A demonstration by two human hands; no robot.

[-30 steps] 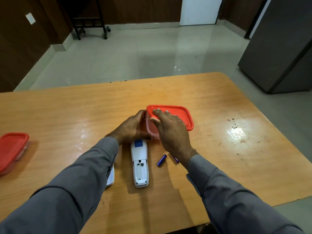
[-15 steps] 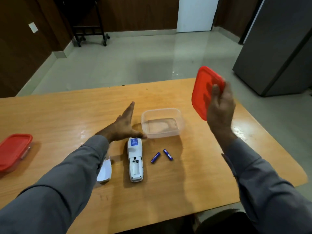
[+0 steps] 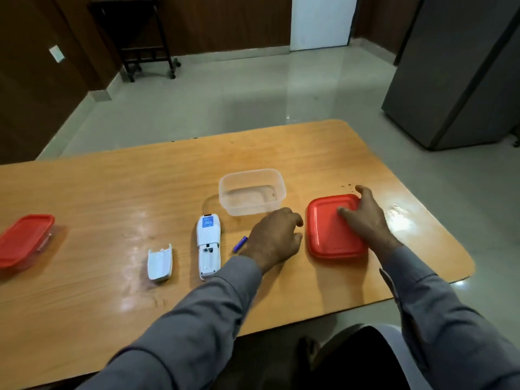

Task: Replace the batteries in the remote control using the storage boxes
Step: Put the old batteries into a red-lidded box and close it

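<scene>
The white remote (image 3: pixel 208 244) lies face down on the wooden table (image 3: pixel 112 192), its battery bay open and showing no cell. Its loose cover (image 3: pixel 159 261) lies to the left. My left hand (image 3: pixel 274 236) hovers low, fingers curled downward, just right of a blue battery (image 3: pixel 240 243). The second battery is hidden under that hand. The clear storage box (image 3: pixel 251 191) stands uncovered and looks to hold nothing. My right hand (image 3: pixel 364 218) holds the box's red lid (image 3: pixel 329 235) flat on the table, thumb on top, fingers round its far edge.
A second storage box with a red lid (image 3: pixel 24 240) sits at the table's left edge. The table's right corner and front edge are close to my right arm. A grey cabinet (image 3: pixel 461 74) stands on the floor beyond.
My right hand lifted the red lid off the clear box, swung it right and set it on the table. My left hand left the box and moved down over the batteries.
</scene>
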